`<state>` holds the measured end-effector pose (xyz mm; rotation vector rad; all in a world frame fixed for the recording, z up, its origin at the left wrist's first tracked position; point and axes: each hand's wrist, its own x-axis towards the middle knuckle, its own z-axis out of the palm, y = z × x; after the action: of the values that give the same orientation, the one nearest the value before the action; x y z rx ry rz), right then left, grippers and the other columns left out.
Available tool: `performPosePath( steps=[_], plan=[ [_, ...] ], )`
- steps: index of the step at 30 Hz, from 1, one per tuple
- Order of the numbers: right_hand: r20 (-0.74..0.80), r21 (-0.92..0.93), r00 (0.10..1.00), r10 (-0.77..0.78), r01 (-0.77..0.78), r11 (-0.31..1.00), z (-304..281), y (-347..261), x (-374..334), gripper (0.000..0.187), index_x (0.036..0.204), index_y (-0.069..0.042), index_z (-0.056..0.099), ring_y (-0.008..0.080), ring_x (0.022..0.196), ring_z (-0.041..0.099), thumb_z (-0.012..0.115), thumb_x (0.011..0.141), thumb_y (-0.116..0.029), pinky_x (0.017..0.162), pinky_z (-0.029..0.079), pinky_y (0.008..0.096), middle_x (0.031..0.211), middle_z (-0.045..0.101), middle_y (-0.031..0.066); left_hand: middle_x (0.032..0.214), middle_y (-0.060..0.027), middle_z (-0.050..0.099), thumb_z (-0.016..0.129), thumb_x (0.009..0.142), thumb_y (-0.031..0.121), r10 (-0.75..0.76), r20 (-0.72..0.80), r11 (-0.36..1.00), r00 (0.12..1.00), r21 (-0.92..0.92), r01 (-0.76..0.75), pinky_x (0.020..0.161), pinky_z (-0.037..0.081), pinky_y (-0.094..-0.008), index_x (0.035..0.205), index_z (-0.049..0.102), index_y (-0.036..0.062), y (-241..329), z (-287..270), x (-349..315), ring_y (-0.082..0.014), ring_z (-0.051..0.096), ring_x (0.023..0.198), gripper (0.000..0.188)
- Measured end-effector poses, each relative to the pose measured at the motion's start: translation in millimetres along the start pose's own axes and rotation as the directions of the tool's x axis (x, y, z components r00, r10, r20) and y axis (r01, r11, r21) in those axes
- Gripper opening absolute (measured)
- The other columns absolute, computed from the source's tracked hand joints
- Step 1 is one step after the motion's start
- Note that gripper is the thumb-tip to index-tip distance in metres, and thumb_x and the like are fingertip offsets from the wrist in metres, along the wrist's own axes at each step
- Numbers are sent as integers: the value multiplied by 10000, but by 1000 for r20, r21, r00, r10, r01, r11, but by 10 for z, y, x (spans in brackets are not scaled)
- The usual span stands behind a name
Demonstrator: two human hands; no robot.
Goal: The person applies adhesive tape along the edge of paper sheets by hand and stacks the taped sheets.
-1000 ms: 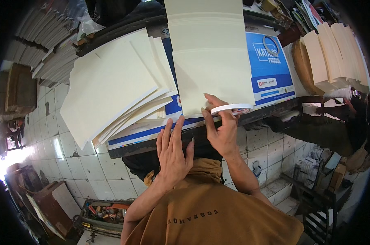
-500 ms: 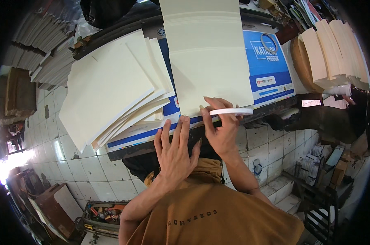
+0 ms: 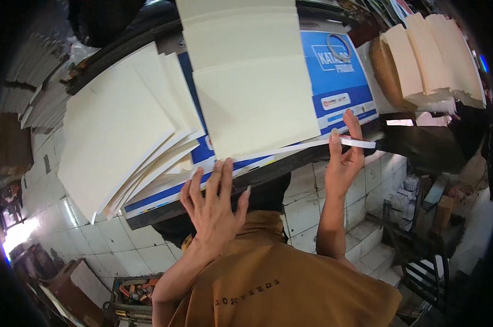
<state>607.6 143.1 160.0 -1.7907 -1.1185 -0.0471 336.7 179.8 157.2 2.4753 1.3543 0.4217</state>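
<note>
Your right hand [image 3: 344,163] pinches a thin white strip [image 3: 333,143], long and narrow, running along the near edge of the cream sheet stack [image 3: 252,92]. Your left hand [image 3: 213,204] lies open, fingers spread, at that stack's near edge on the blue board [image 3: 339,82].

A big blue printed sheet [image 3: 341,82] lies flat on the table under your cream paper stacks. It looks like a sign or poster. It has a white edge along the front, white letters and a ring shape near the top, and two small white label boxes lower down, one with a bit of red. More of its blue and white edge [image 3: 164,188] peeks out under the fanned papers on your left.
</note>
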Motion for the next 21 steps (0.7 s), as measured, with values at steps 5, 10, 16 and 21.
performPosePath(
  steps=[5, 10, 16, 21],
  plan=[
    [12, -164, 996, -92, 93, 982, -43, 353, 31, 407, 1330, -28, 652, 385, 1366, 524, 732, 963, -183, 1156, 373, 523, 1407, 625, 176, 1456, -107, 542, 761, 876, 345, -1, 6, 999, 1000, 33, 1, 1152, 254, -531, 1518, 528, 93, 6, -6, 5, -366, 364, 1395, 728],
    [85, -344, 982, -168, 187, 920, 8, 359, 53, 389, 1314, -60, 676, 395, 1308, 560, 742, 954, -192, 1113, 391, 533, 1358, 645, 175, 1469, -73, 531, 755, 887, 403, -29, 24, 998, 999, 54, 28, 1157, 249, -518, 1498, 563, 107, 2, 16, 0, -350, 362, 1400, 705],
    [87, -283, 990, -108, 129, 950, 55, 419, -12, 363, 1309, -78, 694, 385, 1302, 558, 722, 974, -216, 1124, 354, 549, 1335, 652, 170, 1479, -120, 516, 760, 882, 343, -25, 39, 998, 999, 60, 22, 1182, 223, -534, 1534, 504, 80, 24, 23, -8, -365, 346, 1412, 749],
    [99, -368, 988, -122, 150, 917, 66, 340, 25, 324, 1265, -42, 698, 385, 1230, 611, 716, 965, -165, 1075, 442, 508, 1279, 683, 188, 1477, -124, 503, 754, 887, 342, -26, 58, 996, 998, 82, 21, 1181, 219, -539, 1543, 494, 77, 32, 7, -2, -369, 333, 1418, 754]
  ],
)
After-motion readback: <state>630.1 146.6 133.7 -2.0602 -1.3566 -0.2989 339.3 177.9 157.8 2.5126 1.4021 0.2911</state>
